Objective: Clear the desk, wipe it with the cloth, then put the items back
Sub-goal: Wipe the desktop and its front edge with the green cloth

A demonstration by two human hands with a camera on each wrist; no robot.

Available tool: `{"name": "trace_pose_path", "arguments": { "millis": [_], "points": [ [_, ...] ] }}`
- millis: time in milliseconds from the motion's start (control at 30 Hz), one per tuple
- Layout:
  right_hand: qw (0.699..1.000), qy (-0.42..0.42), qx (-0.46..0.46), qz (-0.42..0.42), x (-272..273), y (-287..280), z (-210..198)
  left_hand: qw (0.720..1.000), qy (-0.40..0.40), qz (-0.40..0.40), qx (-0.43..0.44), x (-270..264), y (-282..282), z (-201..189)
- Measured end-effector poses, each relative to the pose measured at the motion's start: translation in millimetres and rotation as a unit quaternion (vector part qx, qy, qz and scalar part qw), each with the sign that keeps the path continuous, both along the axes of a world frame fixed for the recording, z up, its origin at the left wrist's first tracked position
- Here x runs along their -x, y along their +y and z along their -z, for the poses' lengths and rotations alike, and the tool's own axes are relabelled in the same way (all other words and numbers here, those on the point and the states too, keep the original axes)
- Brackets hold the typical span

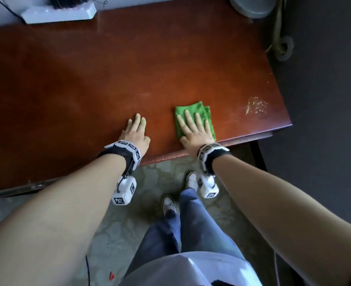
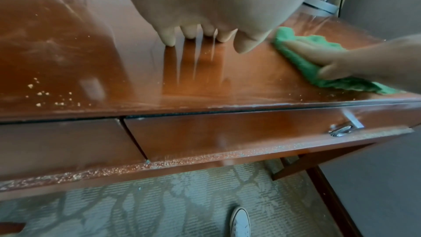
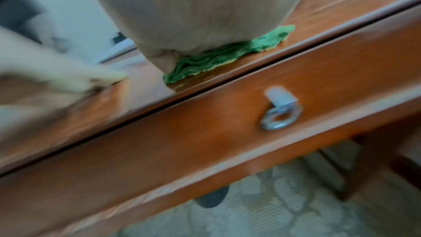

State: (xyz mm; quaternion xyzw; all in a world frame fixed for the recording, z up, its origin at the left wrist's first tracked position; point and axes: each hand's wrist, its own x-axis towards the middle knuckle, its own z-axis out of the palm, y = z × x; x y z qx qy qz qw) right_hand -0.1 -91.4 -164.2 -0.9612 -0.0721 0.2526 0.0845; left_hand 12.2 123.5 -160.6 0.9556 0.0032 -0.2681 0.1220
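Note:
A folded green cloth [image 1: 199, 109] lies on the red-brown desk [image 1: 108, 69] near its front edge. My right hand [image 1: 193, 129] presses flat on the cloth with straight, spread fingers; the same cloth [image 2: 303, 60] [image 3: 205, 62] shows under it in both wrist views. My left hand [image 1: 136, 133] rests on the bare desktop a little left of the cloth, fingers fairly straight, their tips touching the wood [image 2: 168, 39]. It holds nothing. A patch of pale crumbs [image 1: 256, 105] sits on the desk to the right of the cloth.
A white power strip [image 1: 59, 14] lies at the desk's back left and a grey round base [image 1: 251, 6] at the back right. More crumbs [image 2: 45, 95] dot the front left. A drawer with a metal ring pull [image 3: 281, 113] runs below the edge. My feet stand on patterned carpet [image 1: 129, 203].

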Motion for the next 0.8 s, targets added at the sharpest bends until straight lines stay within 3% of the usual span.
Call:
{"name": "trace_pose_path", "arguments": {
  "millis": [100, 200, 267, 367, 500, 633, 800],
  "points": [
    [0.995, 0.006, 0.018, 0.101, -7, -56, -5, 1.0, 0.011, -0.009, 0.014, -1, -2, -4],
    [0.986, 0.021, 0.005, 0.168, -15, -40, -6, 0.999, -0.015, -0.017, 0.025, 3, -2, -5],
    [0.993, 0.022, 0.001, 0.12, -12, -2, -5, 0.999, -0.038, -0.018, 0.029, 7, -4, -2],
    [0.998, 0.034, -0.011, -0.052, 10, 51, -7, 0.997, -0.075, -0.022, 0.028, 10, -13, 4],
    [0.993, 0.02, -0.017, -0.116, 19, 20, 3, 0.993, -0.113, -0.03, 0.024, 9, -46, 6],
    [0.999, -0.029, 0.001, 0.021, -10, -90, 9, 0.992, -0.125, -0.026, 0.016, 5, -106, 8],
    [0.976, -0.03, -0.002, 0.215, -32, -218, 9, 0.994, -0.102, 0.008, 0.022, -6, -193, 10]
  ]
}}
